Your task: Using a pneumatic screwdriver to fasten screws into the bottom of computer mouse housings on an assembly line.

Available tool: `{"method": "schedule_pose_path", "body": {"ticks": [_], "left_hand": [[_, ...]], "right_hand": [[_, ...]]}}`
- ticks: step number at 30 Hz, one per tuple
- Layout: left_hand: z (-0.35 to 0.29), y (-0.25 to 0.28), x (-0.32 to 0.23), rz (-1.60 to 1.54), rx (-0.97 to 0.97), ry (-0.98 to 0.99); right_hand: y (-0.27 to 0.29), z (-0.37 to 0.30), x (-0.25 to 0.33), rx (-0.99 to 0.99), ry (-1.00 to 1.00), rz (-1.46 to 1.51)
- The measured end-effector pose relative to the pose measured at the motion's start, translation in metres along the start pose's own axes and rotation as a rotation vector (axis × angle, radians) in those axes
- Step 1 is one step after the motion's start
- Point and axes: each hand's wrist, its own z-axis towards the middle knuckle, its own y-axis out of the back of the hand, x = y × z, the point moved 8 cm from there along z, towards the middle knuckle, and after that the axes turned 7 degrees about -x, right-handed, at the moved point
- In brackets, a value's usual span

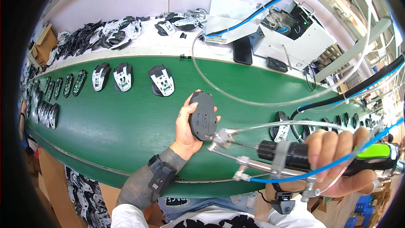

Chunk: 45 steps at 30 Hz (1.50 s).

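Observation:
A black computer mouse [203,116] lies bottom side up in my left hand [187,128], fingers wrapped round its edges. My right hand [333,158] grips a black and green powered screwdriver [291,155] from the right. Its metal tip fitting [222,138], joined to clear and blue air hoses, meets the lower end of the mouse's underside. Whether a screw sits at the tip is too small to tell. Past my left hand, on the green belt, stand several partly built mice, among them a white and black one [162,81].
Green circuit boards [79,82] and more mouse parts line the green belt [126,122] at left. A black cable with a blue hose [354,90] arches over the right side. On the back shelf are a white screw feeder machine [291,38], a phone [242,51] and piled black shells [80,38].

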Motion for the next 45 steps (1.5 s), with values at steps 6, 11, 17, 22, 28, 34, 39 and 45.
{"method": "schedule_pose_path", "body": {"ticks": [6,11,17,22,28,34,39,45], "left_hand": [[-0.009,-0.001,0.009,0.013,0.015,0.052],[-0.014,-0.007,0.012,-0.016,0.032,0.063],[-0.013,-0.003,0.002,0.453,-0.002,-0.030],[0.002,-0.020,-0.026,1.283,0.136,-0.542],[0.050,0.009,-0.116,2.282,-0.489,-1.153],[0.050,0.003,-0.075,2.265,-0.201,-0.725],[0.001,-0.027,-0.061,1.808,0.053,-0.723],[-0.027,-0.020,0.010,-0.143,0.094,0.313]], "right_hand": [[-0.010,-0.005,-0.024,-0.015,-0.017,0.118],[-0.014,-0.006,-0.027,0.000,-0.001,0.181],[-0.021,-0.001,-0.032,0.057,-0.137,0.108],[-0.009,0.016,-0.018,0.170,-0.166,-0.024],[0.001,0.016,-0.007,0.062,-0.121,0.051],[0.020,0.016,0.006,-0.141,0.018,-0.035],[0.025,0.019,0.007,-0.136,0.054,0.030],[0.022,0.016,0.007,-0.049,0.104,0.104]]}}
